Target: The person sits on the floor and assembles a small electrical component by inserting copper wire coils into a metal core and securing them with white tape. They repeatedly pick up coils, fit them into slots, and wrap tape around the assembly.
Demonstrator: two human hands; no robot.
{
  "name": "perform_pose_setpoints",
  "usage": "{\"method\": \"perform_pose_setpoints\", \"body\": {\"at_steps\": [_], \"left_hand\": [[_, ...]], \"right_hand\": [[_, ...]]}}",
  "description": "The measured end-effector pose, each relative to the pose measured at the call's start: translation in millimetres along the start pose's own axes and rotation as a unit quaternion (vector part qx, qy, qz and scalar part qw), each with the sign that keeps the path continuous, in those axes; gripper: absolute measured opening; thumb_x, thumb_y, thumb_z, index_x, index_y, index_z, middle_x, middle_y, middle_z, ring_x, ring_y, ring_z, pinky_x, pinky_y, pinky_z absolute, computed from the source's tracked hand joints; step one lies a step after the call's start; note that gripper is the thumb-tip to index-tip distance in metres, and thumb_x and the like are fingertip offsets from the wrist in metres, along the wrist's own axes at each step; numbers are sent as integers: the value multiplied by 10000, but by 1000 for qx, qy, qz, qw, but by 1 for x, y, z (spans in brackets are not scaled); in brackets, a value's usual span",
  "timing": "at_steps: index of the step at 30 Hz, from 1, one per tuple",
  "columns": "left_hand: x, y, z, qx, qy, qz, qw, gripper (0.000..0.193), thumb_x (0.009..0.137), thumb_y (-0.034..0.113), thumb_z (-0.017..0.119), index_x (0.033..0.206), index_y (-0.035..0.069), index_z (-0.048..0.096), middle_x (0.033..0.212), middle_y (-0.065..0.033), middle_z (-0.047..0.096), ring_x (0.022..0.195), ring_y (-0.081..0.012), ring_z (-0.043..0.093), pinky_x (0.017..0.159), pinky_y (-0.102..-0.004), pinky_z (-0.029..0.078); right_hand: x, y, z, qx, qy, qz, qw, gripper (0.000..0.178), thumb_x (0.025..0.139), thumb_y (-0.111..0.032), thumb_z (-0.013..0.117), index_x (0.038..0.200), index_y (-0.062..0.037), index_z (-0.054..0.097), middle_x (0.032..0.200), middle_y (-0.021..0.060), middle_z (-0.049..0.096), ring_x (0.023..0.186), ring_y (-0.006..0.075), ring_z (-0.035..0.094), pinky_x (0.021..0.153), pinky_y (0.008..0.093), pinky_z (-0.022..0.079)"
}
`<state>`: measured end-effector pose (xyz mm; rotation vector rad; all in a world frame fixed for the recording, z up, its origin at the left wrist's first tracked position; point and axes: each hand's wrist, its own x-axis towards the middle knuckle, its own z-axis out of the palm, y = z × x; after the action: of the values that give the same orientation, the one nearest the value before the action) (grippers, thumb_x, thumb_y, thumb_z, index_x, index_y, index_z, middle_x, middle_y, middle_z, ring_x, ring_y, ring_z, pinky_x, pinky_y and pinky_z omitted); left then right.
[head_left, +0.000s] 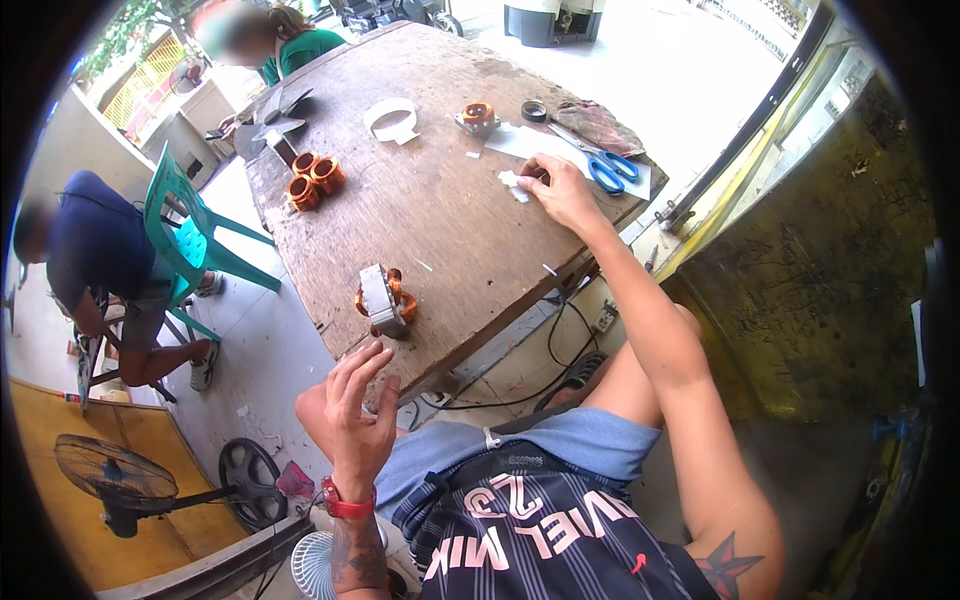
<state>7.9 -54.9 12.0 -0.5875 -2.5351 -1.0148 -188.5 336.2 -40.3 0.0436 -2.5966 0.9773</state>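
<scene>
At the right part of the wooden table, my right hand pinches small white paper pieces between thumb and fingers. Just beyond it, blue-handled scissors lie on a white paper sheet. My left hand hovers by the table's near edge, fingers stretched out and holding nothing. Close in front of those fingers stands a motor stator, a grey metal core with copper windings. Further off, several loose copper coils sit together on the left, and a second copper-wound part rests near the far right.
The worn wooden table also bears a white ring, a black roll, a crumpled cloth and dark fan blades. A green chair and a seated person are left; another person sits beyond the far edge. A cable hangs below.
</scene>
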Motion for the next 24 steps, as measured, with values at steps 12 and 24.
{"method": "perform_pose_setpoints", "body": {"at_steps": [12,24], "left_hand": [[59,59,89,-229,-35,-92,968,337,1013,134,729,1329,18,702,1154,-186,765,1052,-309,746,937,-397,576],[164,26,180,-176,66,-117,975,354,1090,195,643,1414,62,694,1152,-177,787,1074,-275,754,955,-398,585]], "right_hand": [[-58,-34,-5,193,23,76,978,274,1032,-170,728,1265,-29,707,1060,143,813,930,191,763,824,354,582],[-79,-48,-29,182,15,97,978,284,1036,-154,733,1288,-32,686,1049,92,812,947,137,750,836,320,576]]}}
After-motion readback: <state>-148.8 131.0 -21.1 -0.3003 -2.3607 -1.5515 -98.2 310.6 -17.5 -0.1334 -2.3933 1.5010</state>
